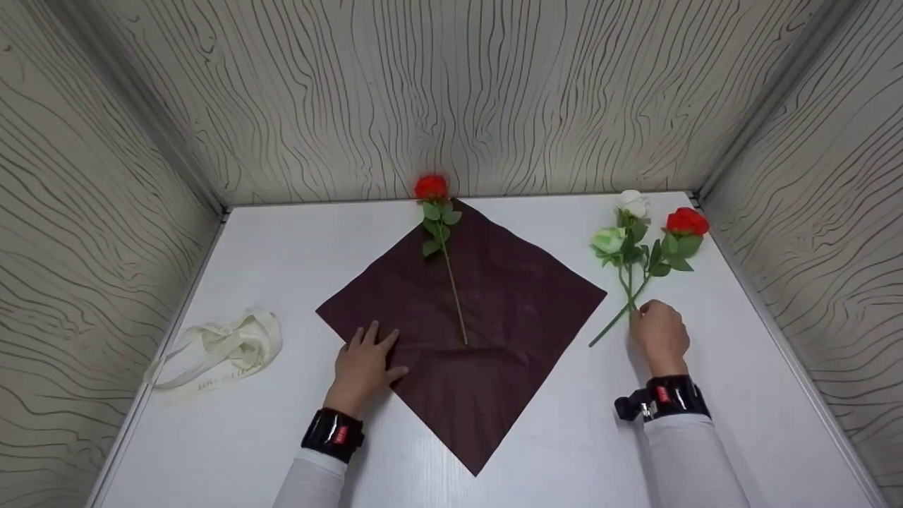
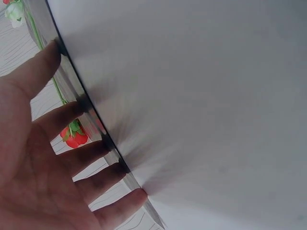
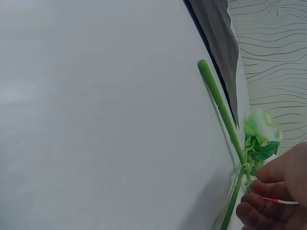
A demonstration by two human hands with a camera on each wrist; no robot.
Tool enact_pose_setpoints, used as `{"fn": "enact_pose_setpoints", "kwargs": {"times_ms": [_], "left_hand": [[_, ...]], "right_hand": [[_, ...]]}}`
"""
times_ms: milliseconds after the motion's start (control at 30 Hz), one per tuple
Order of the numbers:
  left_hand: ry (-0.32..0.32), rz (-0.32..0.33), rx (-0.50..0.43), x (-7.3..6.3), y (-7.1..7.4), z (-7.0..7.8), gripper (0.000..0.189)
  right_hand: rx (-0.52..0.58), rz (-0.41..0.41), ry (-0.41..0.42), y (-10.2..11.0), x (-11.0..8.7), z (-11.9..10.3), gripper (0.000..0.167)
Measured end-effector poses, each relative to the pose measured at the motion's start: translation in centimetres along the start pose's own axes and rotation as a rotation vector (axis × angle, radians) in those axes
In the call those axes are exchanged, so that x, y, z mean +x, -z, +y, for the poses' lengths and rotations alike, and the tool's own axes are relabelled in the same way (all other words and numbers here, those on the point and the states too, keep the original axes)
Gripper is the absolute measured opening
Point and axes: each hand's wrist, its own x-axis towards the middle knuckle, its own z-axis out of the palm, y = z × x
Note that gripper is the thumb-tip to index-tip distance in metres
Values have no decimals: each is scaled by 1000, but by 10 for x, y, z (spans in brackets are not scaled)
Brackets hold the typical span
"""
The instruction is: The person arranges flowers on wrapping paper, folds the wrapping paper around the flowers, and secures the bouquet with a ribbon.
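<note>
My left hand (image 1: 362, 370) rests with spread fingers on the lower left edge of a dark maroon sheet of wrapping paper (image 1: 508, 282). A long-stemmed red rose (image 1: 431, 188) lies on the sheet, its bloom past the top corner. To the right of the paper, my right hand (image 1: 660, 335) pinches a green rose stem (image 3: 248, 186) between thumb and curled fingers, close to where stems cross. I cannot tell which bloom that stem bears. Around it lie a white rose (image 1: 634, 204), a pale green rose (image 1: 609, 241) and another red rose (image 1: 687, 221).
A loose loop of cream ribbon (image 1: 243, 343) with printed lettering lies at the left of the white table (image 1: 275, 240). Wood-grain patterned panels (image 1: 451, 92) enclose the back and both sides. A camera band is strapped on each wrist.
</note>
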Motion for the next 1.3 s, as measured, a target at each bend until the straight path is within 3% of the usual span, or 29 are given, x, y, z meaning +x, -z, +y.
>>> {"fn": "enact_pose_setpoints", "kwargs": {"times_ms": [367, 600, 700, 800, 1033, 1300], "left_hand": [[7, -9, -20, -1, 1, 2, 68], [7, -8, -30, -2, 1, 3, 68], [12, -16, -29, -2, 0, 3, 68], [9, -16, -23, -1, 0, 2, 68], [-6, 1, -4, -1, 3, 3, 68], [8, -13, -5, -1, 5, 3, 67]], "right_hand": [[-15, 15, 22, -4, 11, -4, 22], [90, 14, 6, -7, 15, -5, 19], [175, -3, -18, -6, 17, -3, 26], [302, -69, -104, -4, 19, -1, 34], [793, -292, -324, 6, 23, 0, 46], [982, -417, -342, 16, 23, -4, 47]]}}
